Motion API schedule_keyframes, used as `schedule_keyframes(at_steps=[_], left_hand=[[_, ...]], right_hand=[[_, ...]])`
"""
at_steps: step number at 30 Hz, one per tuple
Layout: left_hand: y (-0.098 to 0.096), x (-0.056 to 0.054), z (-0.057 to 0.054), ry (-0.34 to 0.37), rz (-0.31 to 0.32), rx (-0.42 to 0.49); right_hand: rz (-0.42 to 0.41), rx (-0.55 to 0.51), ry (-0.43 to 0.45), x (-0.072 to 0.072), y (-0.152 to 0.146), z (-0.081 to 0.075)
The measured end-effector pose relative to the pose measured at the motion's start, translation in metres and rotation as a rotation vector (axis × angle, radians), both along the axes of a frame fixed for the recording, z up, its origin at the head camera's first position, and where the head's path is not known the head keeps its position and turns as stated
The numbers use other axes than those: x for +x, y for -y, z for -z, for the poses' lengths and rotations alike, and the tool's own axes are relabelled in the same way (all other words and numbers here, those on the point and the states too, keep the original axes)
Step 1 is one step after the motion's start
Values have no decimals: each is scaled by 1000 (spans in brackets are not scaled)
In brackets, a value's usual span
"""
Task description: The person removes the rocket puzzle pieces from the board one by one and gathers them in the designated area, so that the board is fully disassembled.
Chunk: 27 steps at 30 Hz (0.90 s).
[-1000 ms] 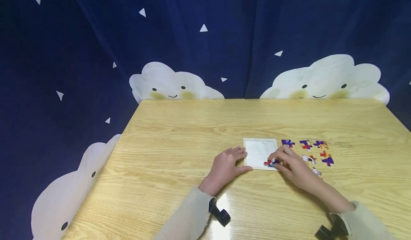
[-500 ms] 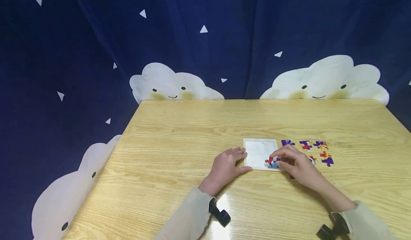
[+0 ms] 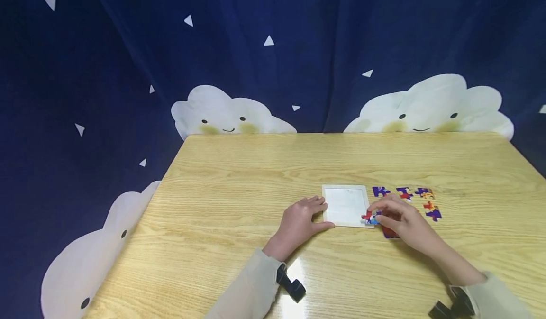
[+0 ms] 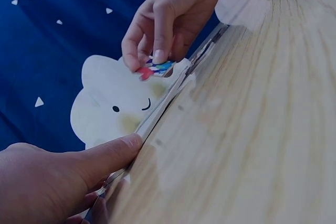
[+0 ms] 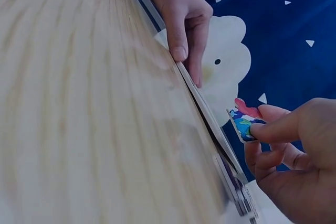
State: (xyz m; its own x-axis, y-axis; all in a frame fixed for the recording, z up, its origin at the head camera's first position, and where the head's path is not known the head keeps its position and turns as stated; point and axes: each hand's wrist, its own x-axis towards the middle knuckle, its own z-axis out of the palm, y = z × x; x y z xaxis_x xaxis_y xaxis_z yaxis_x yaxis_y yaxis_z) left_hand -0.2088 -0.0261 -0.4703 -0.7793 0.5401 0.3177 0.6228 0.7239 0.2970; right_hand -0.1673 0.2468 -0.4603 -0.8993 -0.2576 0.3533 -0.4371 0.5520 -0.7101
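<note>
A white puzzle tray (image 3: 344,206) lies on the wooden table with its inside bare. My left hand (image 3: 297,220) rests at its left side, the fingers along the left edge and the straight thumb (image 4: 113,156) at the front edge. Between thumb and fingertips, my right hand (image 3: 404,222) pinches a red, blue and white puzzle piece (image 5: 242,123). In the head view that piece overlaps the tray's front right corner; both wrist views show it raised above the tray, tilted.
Several loose puzzle pieces lie right of the tray: a purple one (image 3: 379,191), a red and purple one (image 3: 404,193), and orange and purple ones (image 3: 432,211) farther right. Another red piece (image 3: 390,233) is partly under the right hand. A dark blue curtain (image 3: 256,63) hangs behind the table.
The right hand has drawn the puzzle piece from inside the tray's front right corner rightward over the rim. A red loose piece shows more below that hand. The left hand stays put.
</note>
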Motion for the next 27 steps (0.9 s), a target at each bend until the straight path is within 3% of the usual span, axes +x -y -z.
schedule_keyframes(at_steps=[8,14,21,27], left_hand=[[0,0,-1,16,0,4],[0,1,0,13,-3,-3],[0,0,1,4,-5,1],[0,0,1,1,-4,0]], right_hand=[[82,28,55,12,-16,-3],[94,7,34,20,-30,-3],[182,22,52,29,-46,-2],[225,32,15,36,-60,-1]])
